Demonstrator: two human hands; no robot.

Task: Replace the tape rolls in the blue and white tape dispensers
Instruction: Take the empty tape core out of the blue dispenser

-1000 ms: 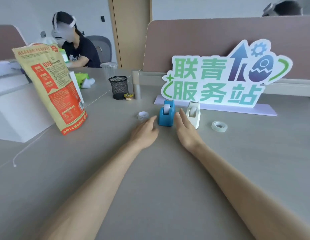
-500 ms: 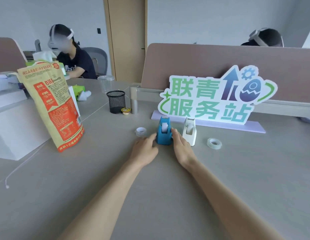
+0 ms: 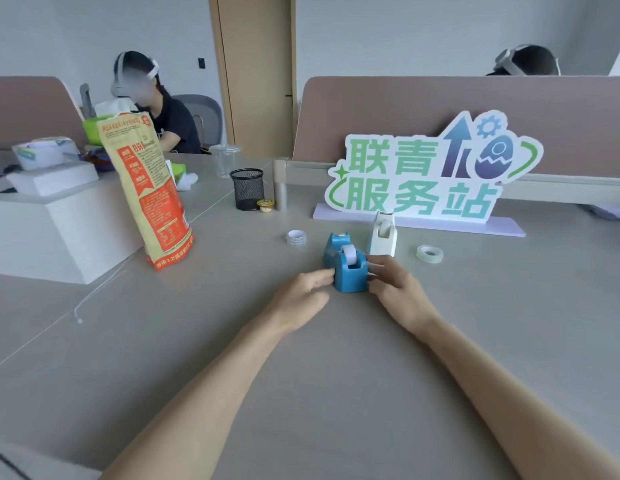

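Note:
The blue tape dispenser (image 3: 346, 266) stands on the grey desk with a white tape roll (image 3: 350, 253) in its cradle. My left hand (image 3: 306, 289) presses its fingertips against the dispenser's left side. On the other side, my right hand (image 3: 393, 282) grips it with fingers and thumb. Just behind stands the white tape dispenser (image 3: 383, 235), untouched, with a roll inside. A loose white tape roll (image 3: 296, 236) lies to the left. A clear tape roll (image 3: 429, 253) lies to the right.
A green-lettered sign (image 3: 419, 178) on a lilac base stands behind the dispensers. A black mesh pen cup (image 3: 247, 188), a small yellow-lidded cup (image 3: 265, 204) and an orange-and-tan bag (image 3: 147, 192) stand at the left. A white box (image 3: 42, 233) is far left. Two people sit beyond.
Both hands closed in on the blue dispenser and pulled it toward me, away from the white one. The camera view tilted upward.

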